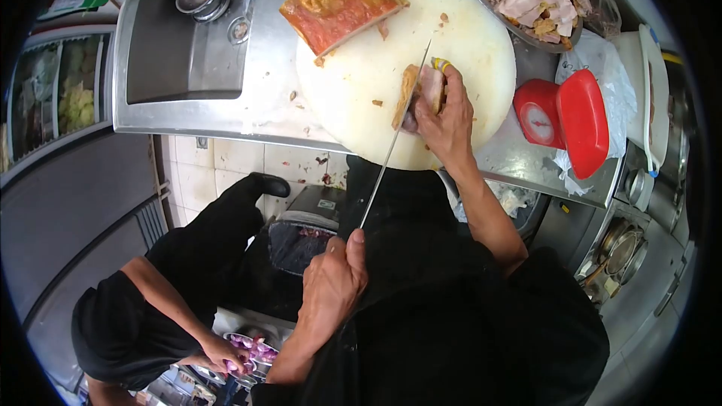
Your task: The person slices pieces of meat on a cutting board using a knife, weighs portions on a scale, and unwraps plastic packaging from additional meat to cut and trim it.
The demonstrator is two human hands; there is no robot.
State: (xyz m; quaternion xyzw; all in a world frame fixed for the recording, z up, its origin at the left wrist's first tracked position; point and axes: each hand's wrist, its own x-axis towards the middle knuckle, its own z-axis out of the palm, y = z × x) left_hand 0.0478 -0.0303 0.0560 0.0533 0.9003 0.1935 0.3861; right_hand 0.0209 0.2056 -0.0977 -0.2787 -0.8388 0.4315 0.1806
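Observation:
My left hand (332, 278) grips the handle of a long thin knife (385, 156), whose blade reaches up over the round white cutting board (346, 98). My right hand (447, 116), with a yellow band near one fingertip, is closed on a small piece of cooked meat (431, 89). Its fingers partly hide the meat. Left of the blade lies a browned slice (404, 98), right beside the held piece; I cannot tell whether they are still joined. A large slab of roast pork (342, 9) with reddish-brown skin rests at the board's upper left.
Cut meat fills a metal tray (519, 24) at upper right. A red dial scale (543, 114) stands right of the board. On the left is a steel sink (169, 68) with stacked bowls. Below, a co-worker's hand (222, 352) is at purple-and-white pieces near a black-lined bin (293, 248).

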